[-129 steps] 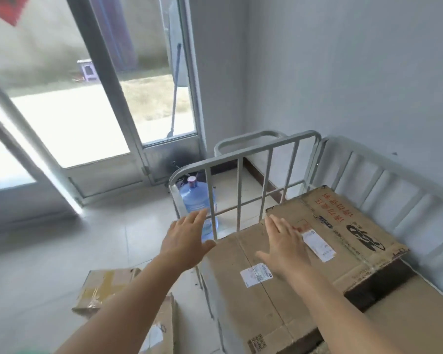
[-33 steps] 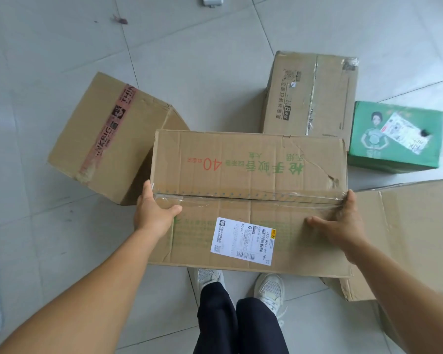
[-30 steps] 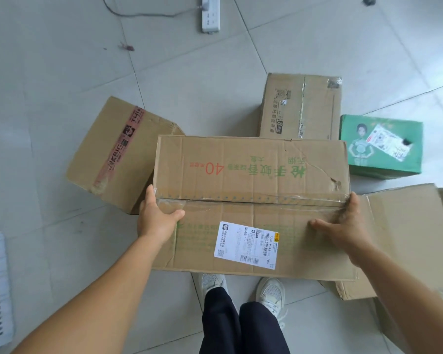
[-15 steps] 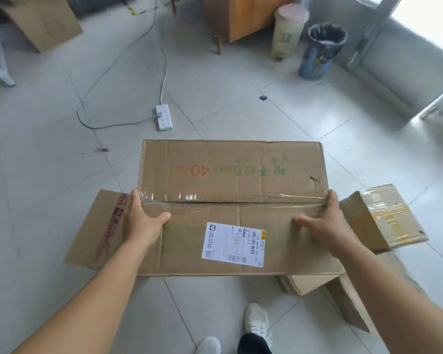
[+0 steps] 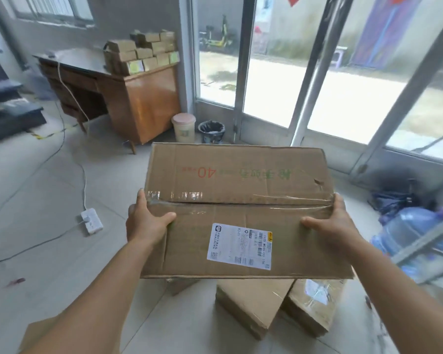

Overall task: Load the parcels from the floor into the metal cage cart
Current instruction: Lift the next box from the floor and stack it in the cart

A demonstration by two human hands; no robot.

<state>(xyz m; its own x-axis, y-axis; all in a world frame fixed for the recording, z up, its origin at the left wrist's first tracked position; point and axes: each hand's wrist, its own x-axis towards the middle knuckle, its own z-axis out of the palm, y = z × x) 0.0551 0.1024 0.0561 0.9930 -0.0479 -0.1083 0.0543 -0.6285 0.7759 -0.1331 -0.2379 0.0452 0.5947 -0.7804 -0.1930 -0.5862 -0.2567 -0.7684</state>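
Observation:
A wide brown cardboard parcel (image 5: 241,190) with a white shipping label and clear tape along its seam is held up in front of me, off the floor. My left hand (image 5: 146,221) grips its left end, thumb on top. My right hand (image 5: 333,223) grips its right end the same way. Below it, other brown parcels (image 5: 251,305) lie on the tiled floor. A grey bar of the metal cage cart (image 5: 425,249) shows at the right edge, blurred.
A wooden desk (image 5: 138,103) stacked with small boxes stands at the back. A white power strip (image 5: 92,222) and its cable lie on the floor at left. A bucket (image 5: 183,127) and a bin (image 5: 211,131) sit by the glass doors. A blue water bottle (image 5: 407,233) lies at right.
The parcel has been lifted from among the floor parcels. My view has swung up and round toward the glass doors, both hands keeping the same grip on its ends.

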